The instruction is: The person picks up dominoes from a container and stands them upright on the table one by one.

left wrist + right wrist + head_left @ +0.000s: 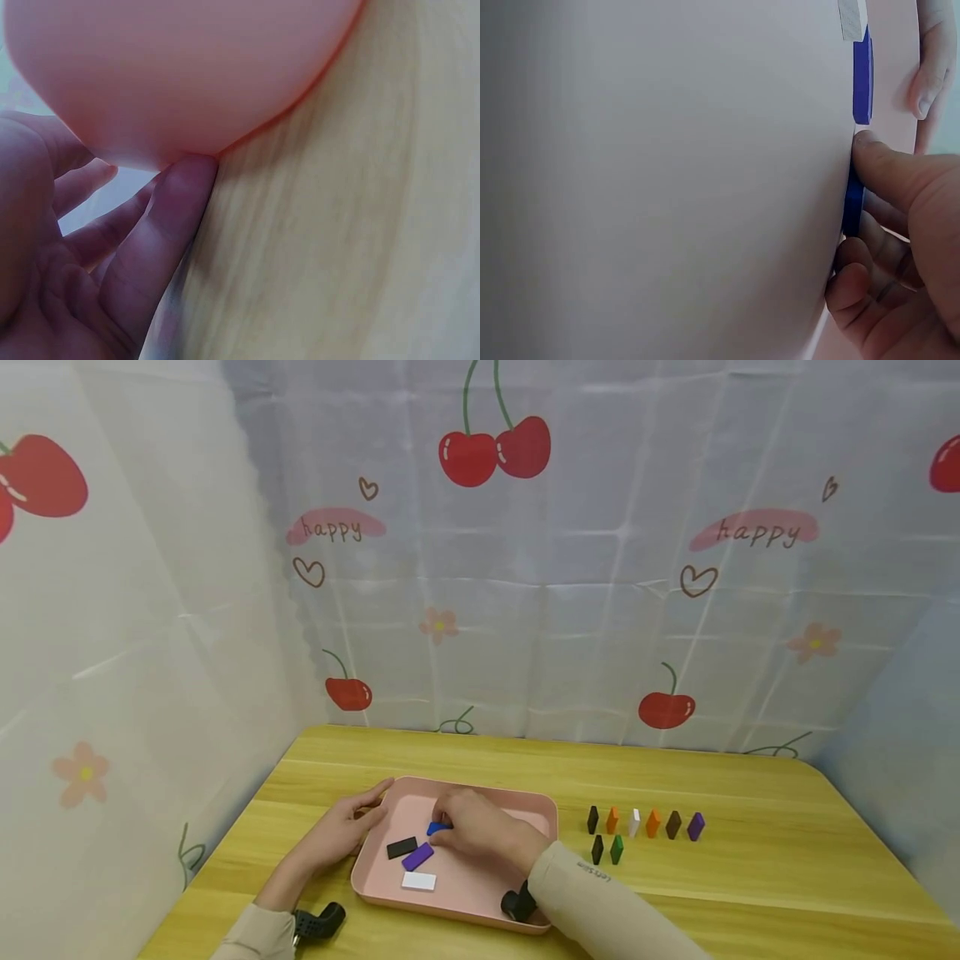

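My right hand (476,827) reaches into the pink tray (457,902) and pinches a blue block (437,829) between thumb and fingers. The right wrist view shows the thumb and fingers around the blue block (853,202), close to a purple block (862,79). Beside it in the tray lie a black block (402,847), a purple block (417,857) and a white block (418,882). Fingers fairly straight, my left hand (337,835) touches the tray's left edge; in the left wrist view its thumb meets the tray wall (187,90).
Right of the tray, small blocks stand upright on the wooden table (750,860) in two rows. The back row includes a white block (634,822) and a purple block (697,827); the front row has a black block (597,849) and a green one (617,850). A printed curtain hangs behind.
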Tool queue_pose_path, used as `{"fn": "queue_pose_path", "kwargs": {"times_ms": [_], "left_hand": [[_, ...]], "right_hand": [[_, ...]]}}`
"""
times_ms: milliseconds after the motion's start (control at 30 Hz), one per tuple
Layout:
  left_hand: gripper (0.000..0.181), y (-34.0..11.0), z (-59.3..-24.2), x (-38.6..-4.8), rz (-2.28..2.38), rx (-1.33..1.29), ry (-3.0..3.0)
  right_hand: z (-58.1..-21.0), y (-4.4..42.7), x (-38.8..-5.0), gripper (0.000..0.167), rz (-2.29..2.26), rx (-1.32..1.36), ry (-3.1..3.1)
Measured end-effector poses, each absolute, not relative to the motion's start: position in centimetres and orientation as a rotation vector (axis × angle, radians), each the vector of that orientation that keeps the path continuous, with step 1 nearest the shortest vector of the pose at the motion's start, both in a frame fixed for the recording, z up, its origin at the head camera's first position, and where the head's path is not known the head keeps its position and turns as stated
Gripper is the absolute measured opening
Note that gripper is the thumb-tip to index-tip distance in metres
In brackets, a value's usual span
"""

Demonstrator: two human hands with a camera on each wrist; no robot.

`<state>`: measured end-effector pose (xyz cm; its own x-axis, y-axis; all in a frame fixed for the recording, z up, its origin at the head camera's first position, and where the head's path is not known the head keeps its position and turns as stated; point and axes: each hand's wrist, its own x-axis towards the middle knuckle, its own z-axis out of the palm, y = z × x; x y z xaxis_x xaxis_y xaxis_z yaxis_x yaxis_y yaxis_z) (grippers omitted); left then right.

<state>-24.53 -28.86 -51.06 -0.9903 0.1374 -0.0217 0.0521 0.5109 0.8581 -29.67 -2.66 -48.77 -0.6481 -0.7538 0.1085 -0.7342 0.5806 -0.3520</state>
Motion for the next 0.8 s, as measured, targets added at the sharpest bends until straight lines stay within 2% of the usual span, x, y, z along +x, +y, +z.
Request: {"fn": "queue_pose_path", "kwargs": {"times_ms": [167,333,633,800], "left_hand": [[0.049,-28.9,-51.1,-24.5,1.503,0.170,2.655],[0.050,-28.9,-50.9,-24.5,1.505,0.161,2.656],[0.050,-28.8,-50.7,-24.6,1.467,0.164,2.689],[0.050,-28.8,-50.7,-24.4,1.466,0.157,2.683]], "right_hand": [[-48.7,-2.6,-29.6,0.018,-0.551,-1.321,2.742],[-48.5,-2.3,-29.6,0.020,-0.541,-1.320,2.739],[-47.1,-1.3,-29.1,0.011,-0.765,-1.157,2.637],[-46.0,-0.5,-28.3,0.019,-0.803,-1.136,2.617]]}}
